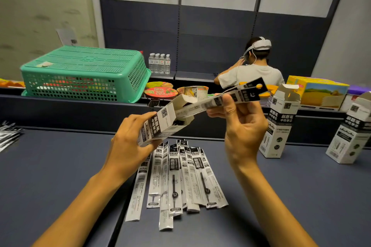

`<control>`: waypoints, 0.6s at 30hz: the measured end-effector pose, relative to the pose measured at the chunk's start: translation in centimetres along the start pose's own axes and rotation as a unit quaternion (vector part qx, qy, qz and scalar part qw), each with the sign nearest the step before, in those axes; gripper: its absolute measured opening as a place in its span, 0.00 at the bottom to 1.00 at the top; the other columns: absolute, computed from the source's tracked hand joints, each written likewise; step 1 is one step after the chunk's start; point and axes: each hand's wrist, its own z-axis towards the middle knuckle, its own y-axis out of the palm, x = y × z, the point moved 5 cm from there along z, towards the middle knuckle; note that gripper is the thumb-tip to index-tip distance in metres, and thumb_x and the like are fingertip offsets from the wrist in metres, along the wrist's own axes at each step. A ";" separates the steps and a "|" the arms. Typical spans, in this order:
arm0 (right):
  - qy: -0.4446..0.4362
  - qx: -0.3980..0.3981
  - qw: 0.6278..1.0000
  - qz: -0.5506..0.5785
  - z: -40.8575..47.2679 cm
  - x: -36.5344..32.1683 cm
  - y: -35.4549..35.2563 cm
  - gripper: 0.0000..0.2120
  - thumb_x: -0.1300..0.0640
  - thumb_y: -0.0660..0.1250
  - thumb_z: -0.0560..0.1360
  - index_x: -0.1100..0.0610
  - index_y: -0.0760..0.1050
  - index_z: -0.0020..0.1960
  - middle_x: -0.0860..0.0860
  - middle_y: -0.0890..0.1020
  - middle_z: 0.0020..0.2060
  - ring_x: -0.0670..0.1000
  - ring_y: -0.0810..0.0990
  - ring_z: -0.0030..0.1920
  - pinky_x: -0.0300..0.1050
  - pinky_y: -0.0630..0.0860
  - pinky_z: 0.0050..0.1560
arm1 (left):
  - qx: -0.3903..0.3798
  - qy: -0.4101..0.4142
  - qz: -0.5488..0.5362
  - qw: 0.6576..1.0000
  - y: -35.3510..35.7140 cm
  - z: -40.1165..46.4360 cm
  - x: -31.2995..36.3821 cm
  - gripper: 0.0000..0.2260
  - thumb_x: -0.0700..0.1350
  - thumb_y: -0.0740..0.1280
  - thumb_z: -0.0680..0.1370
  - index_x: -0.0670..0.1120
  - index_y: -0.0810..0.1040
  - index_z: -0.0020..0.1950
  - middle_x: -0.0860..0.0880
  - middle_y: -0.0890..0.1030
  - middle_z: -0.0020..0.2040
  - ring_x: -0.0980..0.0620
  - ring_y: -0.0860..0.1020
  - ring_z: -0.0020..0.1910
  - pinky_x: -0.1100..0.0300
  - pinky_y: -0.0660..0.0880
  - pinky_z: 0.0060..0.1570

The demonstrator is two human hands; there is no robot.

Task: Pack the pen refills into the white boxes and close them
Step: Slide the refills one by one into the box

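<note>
The dark blue-grey surface (60, 176) is carrying the work close in front of the person, so everything is lying within easy reach. An upturned green perforated plastic basket (84, 72) is sitting on the ledge behind, out of the way. Two more white printed cardboard boxes (278, 126) (349, 136) are standing upright at the right with their top flaps open, probably waiting to be filled. A fan of flat clear-and-black packaged pen refills (180, 176) is lying directly under the hands, handy for picking.

The left hand (128, 146) is gripping a tilted white-and-black cardboard box (160, 124) round its lower end, its open mouth turned toward the right hand (241, 126). That hand's grip is pinching a small bunch of packaged refills (230, 96), whose near ends are sliding into the mouth; the tilt is likely helping them slide down.
</note>
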 end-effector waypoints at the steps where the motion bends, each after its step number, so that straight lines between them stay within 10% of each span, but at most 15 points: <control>1: 0.013 -0.011 1.000 0.008 -0.2 0.3 0.2 0.05 0.59 0.67 0.75 0.54 0.76 0.51 0.50 0.86 0.41 0.54 0.86 0.38 0.48 0.83 0.39 | 0.000 0.000 0.002 1.000 0.0 0.0 0.0 0.32 0.43 0.78 0.68 0.53 0.69 0.69 0.51 0.76 0.57 0.52 0.74 0.56 0.54 0.77 0.50; 12: 0.111 -0.167 0.979 0.024 -1.2 2.3 1.7 0.06 0.61 0.71 0.71 0.57 0.81 0.48 0.48 0.86 0.39 0.49 0.79 0.27 0.40 0.77 0.31 | 0.005 0.004 0.002 1.000 -0.1 0.1 0.1 0.32 0.46 0.77 0.69 0.53 0.68 0.69 0.51 0.76 0.57 0.53 0.73 0.55 0.58 0.76 0.49; 18: 0.042 -0.215 0.969 -0.112 -1.3 3.2 1.7 0.07 0.57 0.73 0.73 0.61 0.82 0.45 0.50 0.82 0.40 0.46 0.79 0.37 0.44 0.76 0.38 | 0.004 0.005 0.005 1.000 0.0 0.0 0.1 0.32 0.44 0.78 0.68 0.53 0.68 0.69 0.50 0.76 0.57 0.53 0.73 0.55 0.63 0.73 0.49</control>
